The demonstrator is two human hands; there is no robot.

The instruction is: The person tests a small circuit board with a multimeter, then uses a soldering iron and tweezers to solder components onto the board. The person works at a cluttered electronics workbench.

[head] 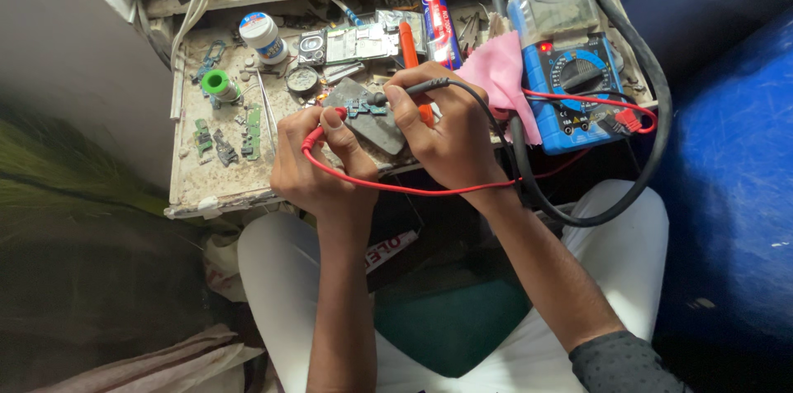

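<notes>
My left hand (318, 160) pinches a red test probe (330, 118), its tip on a small green circuit board (363, 108). The board lies on a grey pad (376, 125) at the front of the cluttered bench. My right hand (442, 129) grips a black test probe (413, 89), which also points down at the board. The red lead (413, 190) loops under both wrists, and the black lead runs right toward a blue multimeter (574, 71) at the bench's right end.
A pink cloth (502, 79) lies beside the meter. A white jar (263, 36), green solder spool (219, 83), orange-handled tool (408, 44), tube and loose board parts (248, 129) crowd the bench. A thick black cable (652, 79) curves at right. My knees sit below.
</notes>
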